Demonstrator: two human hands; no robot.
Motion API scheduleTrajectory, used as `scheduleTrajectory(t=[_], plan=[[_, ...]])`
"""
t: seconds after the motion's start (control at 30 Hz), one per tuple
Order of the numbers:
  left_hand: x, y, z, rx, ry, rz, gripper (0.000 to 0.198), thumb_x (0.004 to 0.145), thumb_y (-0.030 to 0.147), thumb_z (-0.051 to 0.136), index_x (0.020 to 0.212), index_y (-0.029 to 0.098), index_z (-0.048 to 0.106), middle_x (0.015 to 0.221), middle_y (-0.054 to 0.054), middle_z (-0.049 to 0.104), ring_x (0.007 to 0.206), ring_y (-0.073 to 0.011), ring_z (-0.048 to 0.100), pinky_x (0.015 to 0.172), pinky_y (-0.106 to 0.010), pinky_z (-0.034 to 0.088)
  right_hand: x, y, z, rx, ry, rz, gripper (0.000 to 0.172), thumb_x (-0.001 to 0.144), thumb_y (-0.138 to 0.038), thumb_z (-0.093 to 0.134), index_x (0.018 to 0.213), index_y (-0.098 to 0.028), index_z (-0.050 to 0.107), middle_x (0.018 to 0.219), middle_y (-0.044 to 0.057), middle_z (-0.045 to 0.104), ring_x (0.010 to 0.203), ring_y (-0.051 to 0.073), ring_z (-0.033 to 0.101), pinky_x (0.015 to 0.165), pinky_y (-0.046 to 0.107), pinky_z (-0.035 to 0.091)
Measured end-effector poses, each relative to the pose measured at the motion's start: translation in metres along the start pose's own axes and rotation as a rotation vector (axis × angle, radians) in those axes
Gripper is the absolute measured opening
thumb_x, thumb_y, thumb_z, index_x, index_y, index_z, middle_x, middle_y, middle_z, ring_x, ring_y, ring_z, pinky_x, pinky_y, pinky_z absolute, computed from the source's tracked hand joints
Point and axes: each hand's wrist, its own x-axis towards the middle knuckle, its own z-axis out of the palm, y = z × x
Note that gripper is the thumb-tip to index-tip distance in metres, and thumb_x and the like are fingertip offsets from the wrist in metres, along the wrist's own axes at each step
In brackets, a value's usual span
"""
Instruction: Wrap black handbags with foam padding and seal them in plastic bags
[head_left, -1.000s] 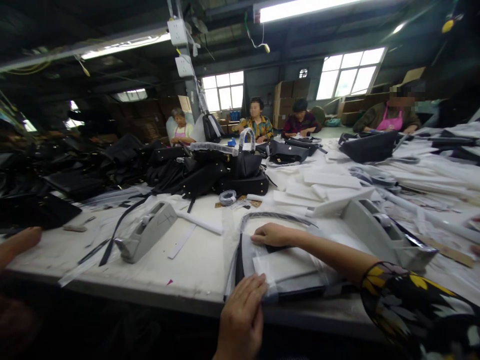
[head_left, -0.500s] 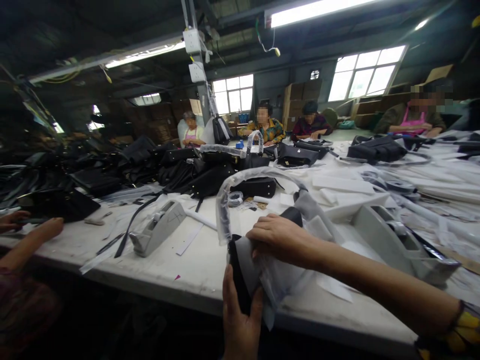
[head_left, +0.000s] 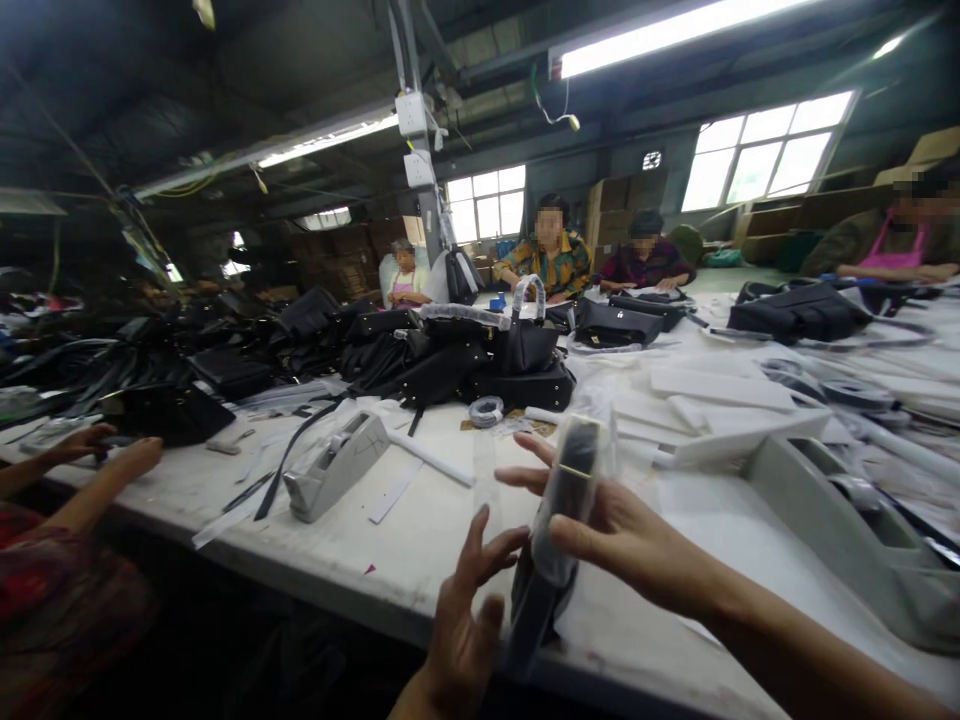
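Note:
A black handbag (head_left: pixel 529 600) stands tilted near the table's front edge, with a part wrapped in clear plastic (head_left: pixel 574 480) and a gold-coloured edge at its top. My right hand (head_left: pixel 600 525) grips this wrapped part, thumb on the near side and fingers reaching round behind. Just left of the bag is my left hand (head_left: pixel 469 600), its fingers apart and curved toward the bag; whether a fingertip touches it I cannot tell. Above the left fingertips a clear strip (head_left: pixel 486 475) shows faintly against the white table. The bag's lower end is blurred and dark.
Grey tape dispensers stand left (head_left: pixel 337 465) and right (head_left: pixel 847 530) on the white table (head_left: pixel 420 560). Behind are piled black bags (head_left: pixel 442 370), a plastic roll (head_left: pixel 486 411) and white sheets (head_left: pixel 720 390). A co-worker's hands (head_left: pixel 124 455) are at far left; other people sit across.
The bag has turned, and its wrapped loop handle no longer arches above it. My right hand now holds the wrapped part from the right; my left hand has come off the bag's side, fingers spread.

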Motion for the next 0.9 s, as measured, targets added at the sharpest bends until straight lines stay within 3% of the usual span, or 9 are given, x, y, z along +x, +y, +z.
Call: scheduleTrajectory(t=[0.1,0.23,0.4,0.5,0.63,0.77,0.9], plan=[[0.055,-0.017,-0.020,0.076,0.025,-0.242,0.046,0.104,0.043,0.030,0.129,0.016,0.058,0.109,-0.010,0.074,0.087,-0.0197,0.074,0.078,-0.033,0.062,-0.003,-0.006,0.013,0.007,0.021,0.029,0.073,0.086,-0.053,0.069,0.150,-0.032,0.042,0.137,0.011,0.060,0.133,0.033,0.049,0.114,0.056,0.034],[0.140,-0.081,-0.022,0.283,-0.036,-0.341,0.030,0.101,0.032,0.043,0.117,0.016,0.064,0.111,-0.008,0.072,0.097,-0.0180,0.070,0.084,-0.030,0.058,-0.006,0.006,0.015,0.021,0.056,0.078,0.056,0.084,-0.052,0.071,0.135,-0.033,0.060,0.151,0.008,0.047,0.140,0.035,0.040,0.114,0.053,0.034],[0.214,-0.160,0.003,0.501,-0.190,-0.445,0.030,0.095,0.036,0.060,0.116,0.016,0.062,0.117,-0.008,0.064,0.101,-0.0211,0.064,0.088,-0.043,0.056,-0.005,0.012,0.015,0.155,0.039,0.102,0.075,0.078,-0.060,0.072,0.145,-0.034,0.048,0.141,0.009,0.056,0.136,0.034,0.045,0.113,0.050,0.034],[0.232,-0.182,0.021,0.622,-0.274,-0.496,0.033,0.094,0.036,0.061,0.121,0.018,0.060,0.123,-0.010,0.061,0.105,-0.0226,0.062,0.089,-0.044,0.055,-0.003,0.006,0.017,0.113,0.061,0.077,0.076,0.074,-0.067,0.072,0.139,-0.033,0.054,0.128,0.010,0.064,0.126,0.035,0.055,0.107,0.048,0.042],[0.239,-0.191,0.031,0.721,-0.351,-0.540,0.036,0.094,0.036,0.062,0.124,0.016,0.058,0.125,-0.011,0.060,0.108,-0.0239,0.062,0.090,-0.045,0.054,-0.001,0.000,0.024,-0.033,0.154,0.022,0.058,0.078,-0.067,0.066,0.122,-0.030,0.064,0.109,0.008,0.071,0.102,0.031,0.066,0.090,0.041,0.053],[0.237,-0.184,0.025,0.728,-0.392,-0.576,0.035,0.094,0.036,0.061,0.124,0.018,0.058,0.127,-0.010,0.059,0.109,-0.0240,0.061,0.091,-0.045,0.054,0.002,0.001,0.035,-0.142,0.243,-0.041,0.060,0.090,-0.054,0.058,0.140,-0.021,0.048,0.103,0.010,0.073,0.097,0.025,0.069,0.088,0.037,0.053],[0.233,-0.163,0.008,0.621,-0.424,-0.601,0.035,0.093,0.036,0.062,0.123,0.018,0.059,0.126,-0.009,0.060,0.109,-0.0245,0.061,0.090,-0.044,0.054,0.000,0.007,0.040,-0.175,0.350,-0.061,0.058,0.095,-0.044,0.055,0.145,-0.019,0.040,0.104,0.011,0.075,0.100,0.024,0.070,0.091,0.037,0.052]])
